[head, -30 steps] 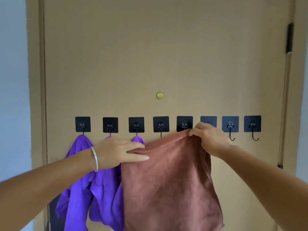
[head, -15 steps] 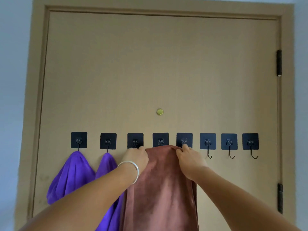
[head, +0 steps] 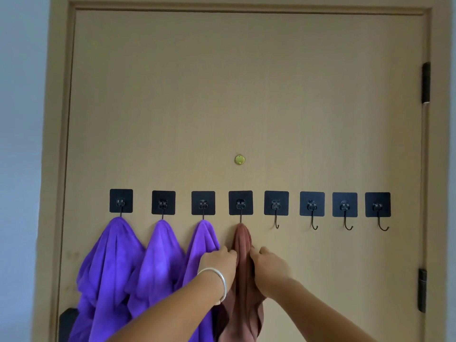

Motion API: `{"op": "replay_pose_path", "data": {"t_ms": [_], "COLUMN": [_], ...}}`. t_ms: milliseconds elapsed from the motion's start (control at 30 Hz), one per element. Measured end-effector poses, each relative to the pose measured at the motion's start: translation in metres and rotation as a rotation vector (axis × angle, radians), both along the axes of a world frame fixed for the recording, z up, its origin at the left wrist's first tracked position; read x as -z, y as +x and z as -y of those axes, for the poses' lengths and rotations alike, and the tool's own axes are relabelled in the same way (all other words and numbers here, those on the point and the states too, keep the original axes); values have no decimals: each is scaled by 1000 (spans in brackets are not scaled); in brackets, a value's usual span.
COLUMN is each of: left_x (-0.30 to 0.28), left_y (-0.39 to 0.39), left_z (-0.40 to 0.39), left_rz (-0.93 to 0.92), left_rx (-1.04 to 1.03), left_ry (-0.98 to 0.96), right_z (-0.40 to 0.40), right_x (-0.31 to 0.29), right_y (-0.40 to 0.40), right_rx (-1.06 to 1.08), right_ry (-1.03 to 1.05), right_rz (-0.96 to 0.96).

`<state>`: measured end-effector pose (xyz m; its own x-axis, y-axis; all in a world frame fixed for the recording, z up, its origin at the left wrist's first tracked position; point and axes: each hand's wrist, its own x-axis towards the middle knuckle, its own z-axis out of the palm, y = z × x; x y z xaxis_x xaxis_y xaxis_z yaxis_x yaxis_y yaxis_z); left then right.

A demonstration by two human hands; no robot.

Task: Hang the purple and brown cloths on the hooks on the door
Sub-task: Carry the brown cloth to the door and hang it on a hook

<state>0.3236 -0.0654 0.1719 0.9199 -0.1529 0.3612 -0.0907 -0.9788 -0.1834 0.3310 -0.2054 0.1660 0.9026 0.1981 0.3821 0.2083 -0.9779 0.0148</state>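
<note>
A row of black square hooks [head: 276,204] runs across the tan door [head: 246,95]. Three purple cloths [head: 111,255] hang from the three leftmost hooks. A brown cloth [head: 243,243] hangs in a narrow bunch from the fourth hook [head: 240,203]. My left hand [head: 218,262], with a silver bangle on the wrist, touches the brown cloth's left side. My right hand [head: 269,265] touches its right side. Both hands have curled fingers against the fabric a little below the hook; whether they pinch it is unclear.
The hooks to the right of the brown cloth hang bare. A brass peephole [head: 239,159] sits above the row. Black hinges [head: 425,82] are on the door's right edge. A dark handle [head: 66,319] shows at the lower left, partly behind purple cloth.
The brown cloth was held spread wide between both hands; it now hangs bunched from the fourth hook. Both hands have dropped lower along the cloth. The third purple cloth is uncovered.
</note>
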Motion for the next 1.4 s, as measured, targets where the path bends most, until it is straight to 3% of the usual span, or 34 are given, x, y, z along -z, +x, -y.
{"op": "replay_pose_path", "data": {"t_ms": [100, 233, 367, 467, 567, 1033, 1400], "left_x": [0, -13, -37, -59, -66, -39, -10], "left_y": [-5, -13, -26, -34, -38, -16, -47], "left_z": [-9, -15, -7, 2, 27, 190, 296], "left_rz": [-130, -198, 46, 292, 388, 353, 193], "left_rx": [-28, -97, -89, 85, 229, 740, 1193], "left_ry": [-37, 115, 232, 160, 156, 17, -146], "right_z": [-4, 4, 28, 57, 92, 243, 270], "right_x": [8, 5, 2, -3, -9, -15, -10], "right_y": [-1, -4, -9, -17, -30, -122, -237], "right_rx": [-38, -6, -11, 9, 74, 536, 958], "right_ry": [15, -122, -61, 12, 58, 88, 54], "right_rz": [-50, -72, 5, 47, 93, 127, 141]}}
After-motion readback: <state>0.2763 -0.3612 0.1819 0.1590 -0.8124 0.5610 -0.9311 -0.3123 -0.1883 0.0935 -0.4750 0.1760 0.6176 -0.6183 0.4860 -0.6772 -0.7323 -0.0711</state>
